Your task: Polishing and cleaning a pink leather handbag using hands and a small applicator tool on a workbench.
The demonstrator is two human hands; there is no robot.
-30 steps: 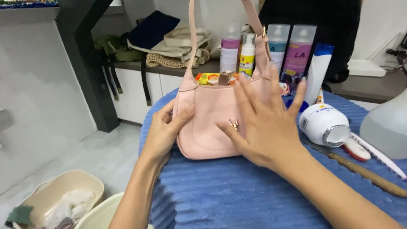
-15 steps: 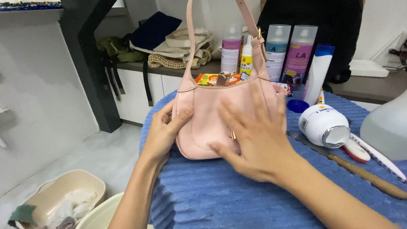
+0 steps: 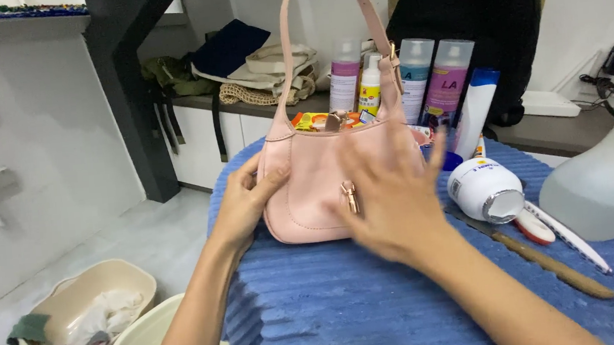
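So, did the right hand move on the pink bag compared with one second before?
Yes. The right hand slid down the pink handbag, from its top edge by the spray bottles toward the blue towel.

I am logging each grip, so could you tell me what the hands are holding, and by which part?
The left hand grips the pink handbag by its left side edge; the right hand lies open on its front, blurred, not gripping.
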